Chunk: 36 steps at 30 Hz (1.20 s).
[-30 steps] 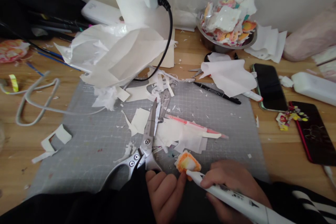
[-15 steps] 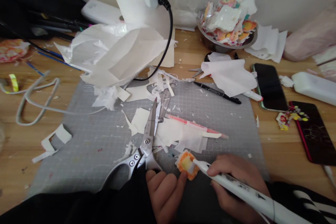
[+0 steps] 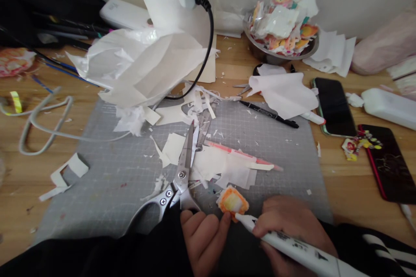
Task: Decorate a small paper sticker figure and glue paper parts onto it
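At the near side of a grey cutting mat (image 3: 107, 190), laid on the wooden table (image 3: 19, 181), a small scalloped piece (image 3: 232, 201) lies flat, its rim orange and its middle pale yellow with a whitish patch. The left hand (image 3: 204, 238) is loosely curled beside it, one fingertip against the piece's lower left edge; whether anything sits inside the folded fingers, I cannot tell. The right hand (image 3: 292, 225) is closed around a white marker (image 3: 312, 257), whose tip points at the lower rim, next to that fingertip; tip and rim look to meet, though actual contact is hard to confirm. Judging by this, the step in hand is colouring the piece's edge. The next move calls for light, steady pressure from the left finger so that the piece cannot turn, and for guiding the tip along the rim without marking the finger or straying into the yellow. Scissors (image 3: 182, 175) lie left of the piece, one handle near the left sleeve (image 3: 156, 246), with paper scraps (image 3: 211, 162) just beyond the piece and a filled metal bowl (image 3: 268, 55) well apart at the back.
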Available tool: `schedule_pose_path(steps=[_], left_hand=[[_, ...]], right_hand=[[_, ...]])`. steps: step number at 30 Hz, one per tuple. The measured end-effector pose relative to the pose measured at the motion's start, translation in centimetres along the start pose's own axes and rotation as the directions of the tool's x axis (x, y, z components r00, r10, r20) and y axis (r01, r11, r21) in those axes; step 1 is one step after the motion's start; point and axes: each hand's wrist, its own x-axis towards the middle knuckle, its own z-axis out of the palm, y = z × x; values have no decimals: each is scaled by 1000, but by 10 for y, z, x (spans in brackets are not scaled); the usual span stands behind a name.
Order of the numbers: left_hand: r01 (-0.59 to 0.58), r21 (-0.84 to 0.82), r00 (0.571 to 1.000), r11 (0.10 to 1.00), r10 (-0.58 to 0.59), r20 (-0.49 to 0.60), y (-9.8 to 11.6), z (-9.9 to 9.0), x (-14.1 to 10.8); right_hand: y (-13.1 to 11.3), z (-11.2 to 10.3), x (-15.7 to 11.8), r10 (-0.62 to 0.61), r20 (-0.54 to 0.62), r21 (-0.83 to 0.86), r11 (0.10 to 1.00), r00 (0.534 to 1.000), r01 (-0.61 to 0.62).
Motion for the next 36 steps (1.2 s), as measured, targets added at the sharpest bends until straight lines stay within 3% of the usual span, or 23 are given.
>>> schedule_pose_path(steps=[12, 19, 25, 30, 33, 36], left_hand=[[23, -17, 1000, 1000, -23, 11, 1, -3, 2], [-25, 16, 999, 1000, 24, 34, -2, -2, 1], [-28, -12, 998, 1000, 29, 49, -3, -4, 1], [-31, 5, 999, 1000, 30, 35, -2, -3, 1], [-29, 20, 1000, 999, 29, 9, -2, -1, 0], [-21, -1, 1000, 1000, 21, 7, -2, -1, 0]], right_hand=[[-5, -4, 7, 31, -106, -87, 995, 994, -40], [-4, -8, 7, 123, -131, -135, 981, 984, -140], [-1, -8, 6, 98, -199, -157, 979, 975, -130], [0, -5, -2, 37, -81, 21, 999, 996, -35], [0, -3, 0, -36, 10, 6, 999, 999, 36], [0, -2, 4, -64, 4, -11, 998, 998, 64]])
